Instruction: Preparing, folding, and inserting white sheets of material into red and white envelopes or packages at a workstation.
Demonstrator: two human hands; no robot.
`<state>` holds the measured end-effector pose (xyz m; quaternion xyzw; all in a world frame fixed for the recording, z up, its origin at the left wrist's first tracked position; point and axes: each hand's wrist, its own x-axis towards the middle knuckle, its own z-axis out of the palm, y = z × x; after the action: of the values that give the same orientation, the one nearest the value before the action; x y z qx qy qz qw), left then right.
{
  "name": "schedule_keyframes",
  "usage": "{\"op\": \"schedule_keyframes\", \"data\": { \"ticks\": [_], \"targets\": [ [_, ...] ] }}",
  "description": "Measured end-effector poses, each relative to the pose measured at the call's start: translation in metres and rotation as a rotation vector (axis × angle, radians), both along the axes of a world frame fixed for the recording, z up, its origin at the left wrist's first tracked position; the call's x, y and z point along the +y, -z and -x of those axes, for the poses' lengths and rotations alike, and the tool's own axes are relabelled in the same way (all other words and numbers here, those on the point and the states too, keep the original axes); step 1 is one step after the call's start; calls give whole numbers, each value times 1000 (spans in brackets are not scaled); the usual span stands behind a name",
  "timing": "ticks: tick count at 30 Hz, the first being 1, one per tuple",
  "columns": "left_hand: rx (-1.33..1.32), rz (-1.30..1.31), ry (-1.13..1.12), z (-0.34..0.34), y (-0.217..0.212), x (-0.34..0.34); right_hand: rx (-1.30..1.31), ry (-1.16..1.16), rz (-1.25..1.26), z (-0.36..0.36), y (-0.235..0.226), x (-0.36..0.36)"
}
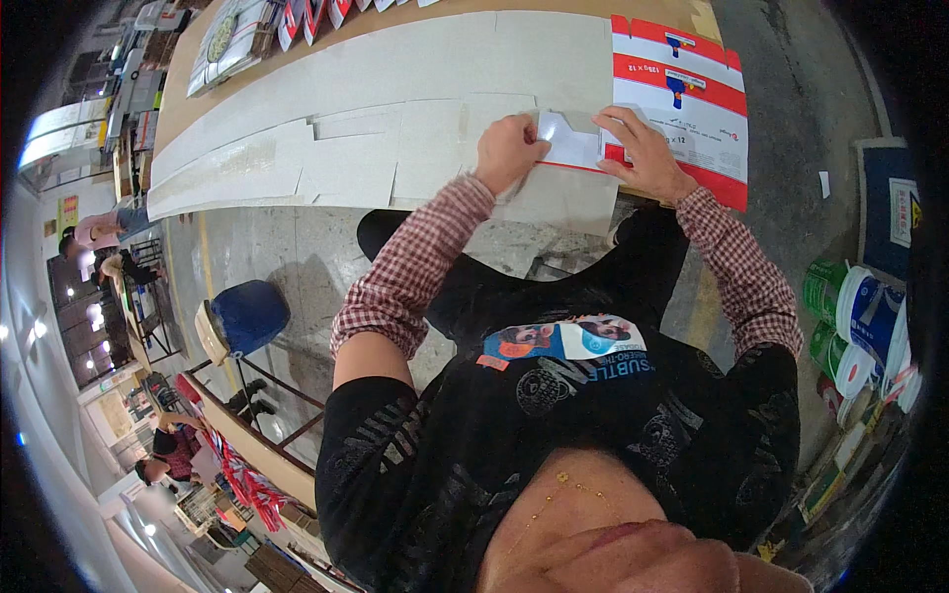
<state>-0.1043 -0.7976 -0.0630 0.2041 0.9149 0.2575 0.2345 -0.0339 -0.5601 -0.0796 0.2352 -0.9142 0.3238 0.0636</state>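
Observation:
A small white card piece (570,141) with a red lower edge lies on overlapping sheets of plain grey cardboard (435,59). The fingers of my left hand (509,151) are closed on its left edge, thumb against the white surface. My right hand (645,156) is spread at the card's right side, fingers apart and bent, fingertips touching down around its edge. Beneath and beyond that hand is a printed red and white cardboard sheet (717,124) with pictures of a blue tool. Checked sleeves cover both forearms.
Red and white folded pieces (314,18) and a wrapped stack (234,40) lie at the table's far side. Several tubs (875,311) stand on the floor at right. A blue stool (249,314) is at left, beyond which other people (99,229) work.

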Motion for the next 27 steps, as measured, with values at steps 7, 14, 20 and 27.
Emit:
{"op": "schedule_keyframes", "data": {
  "ticks": [7, 14, 20, 27],
  "targets": [
    [846, 173, 606, -44, 12, -37, 106, -101, -152, 3, -1, -1],
    [765, 26, 919, -8, -11, -84, -10, -108, -69, 3, -5, -1],
    [614, -222, -148, -19, 10, -59, 5, -100, -83, 2, -2, -2],
    [-33, -1129, -1160, -36, 17, -21, 31, -111, -79, 7, 4, -1]
  ]
}}
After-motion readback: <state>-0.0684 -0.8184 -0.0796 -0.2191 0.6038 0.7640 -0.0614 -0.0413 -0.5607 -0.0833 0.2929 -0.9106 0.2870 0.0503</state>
